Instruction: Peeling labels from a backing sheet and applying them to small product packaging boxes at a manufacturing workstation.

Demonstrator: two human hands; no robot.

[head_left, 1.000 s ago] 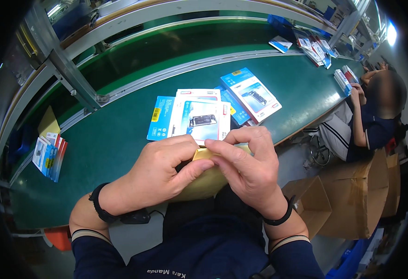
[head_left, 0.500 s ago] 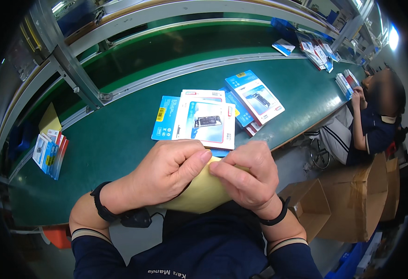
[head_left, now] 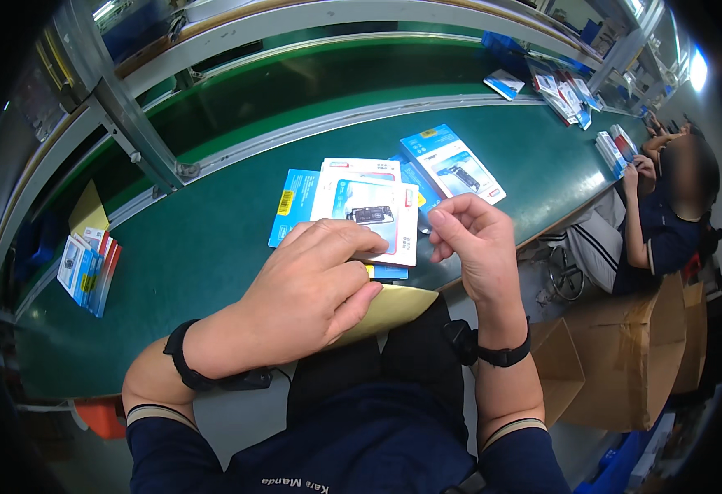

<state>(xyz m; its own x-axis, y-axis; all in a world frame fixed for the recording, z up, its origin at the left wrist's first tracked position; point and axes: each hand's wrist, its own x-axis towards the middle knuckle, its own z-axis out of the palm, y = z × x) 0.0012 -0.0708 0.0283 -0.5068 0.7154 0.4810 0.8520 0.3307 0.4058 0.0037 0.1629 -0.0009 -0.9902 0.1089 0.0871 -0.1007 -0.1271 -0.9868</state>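
My left hand (head_left: 315,284) reaches over the near edge of the boxes, its index finger lying on the front of a white and blue flat box (head_left: 369,198). Under its thumb, a pale yellow sheet (head_left: 402,306) sticks out over my lap; the hand seems to keep hold of it, though the lower fingers are hidden. My right hand (head_left: 480,243) is raised just right of that box, thumb and fingers pinched together. Whatever lies in the pinch is too small to make out. Behind my left fingers, a blue box side (head_left: 288,210) shows beside the white box.
Another blue and white box (head_left: 455,169) lies to the right on the green table (head_left: 212,247). At far left stands a small group of boxes (head_left: 87,272) with a yellow sheet. More boxes (head_left: 563,95) lie far right, near a seated person (head_left: 665,206). Cardboard cartons (head_left: 624,354) stand on the right.
My hands were together on the yellow sheet and have parted. The right moved up and right, away from it; the left moved forward onto the white box. The sheet shifted right.
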